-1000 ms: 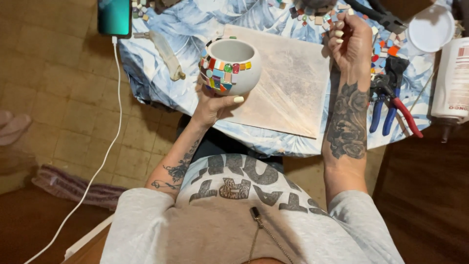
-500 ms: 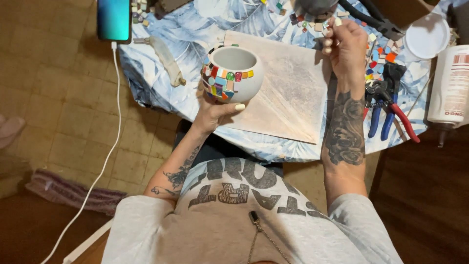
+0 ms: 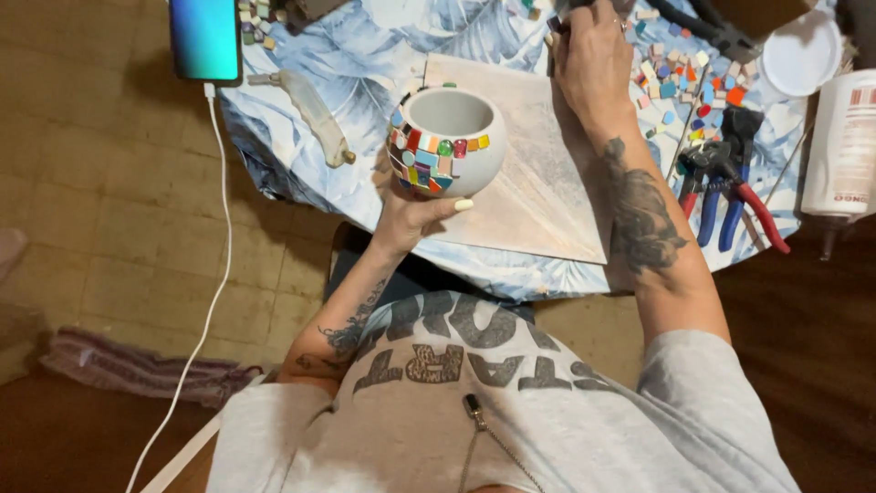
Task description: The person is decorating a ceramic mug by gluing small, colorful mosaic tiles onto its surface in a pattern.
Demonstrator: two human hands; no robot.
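A round, pale grey bowl (image 3: 449,141) with a smooth matte inside sits cupped in the person's left hand (image 3: 412,208), held just above the near edge of the table. The fingers wrap under its base and the thumb, its nail painted pale yellow, lies along the lower wall. A band of small glossy mosaic tiles (image 3: 429,157) in red, orange, blue, green and yellow covers part of its outer side, set like rough little rectangles.

Beneath and behind the bowl lies a flat, square beige board (image 3: 538,183) with a faintly streaked surface. The right hand (image 3: 593,55) rests at the far edge of that board, fingers curled down; it seems to pinch something small and dark, though the top of the frame cuts it off and what it is cannot be told.

To the right of that hand, loose coloured tile chips (image 3: 671,78) are scattered on the blue leaf-patterned tablecloth (image 3: 365,64). Near them lie nippers with blue and red handles (image 3: 730,196), a white round lid (image 3: 801,53) and a white plastic bottle (image 3: 844,146). At the table's left corner a phone (image 3: 205,38) glows blue-green, a white cable (image 3: 214,274) trailing down over the tiled floor.
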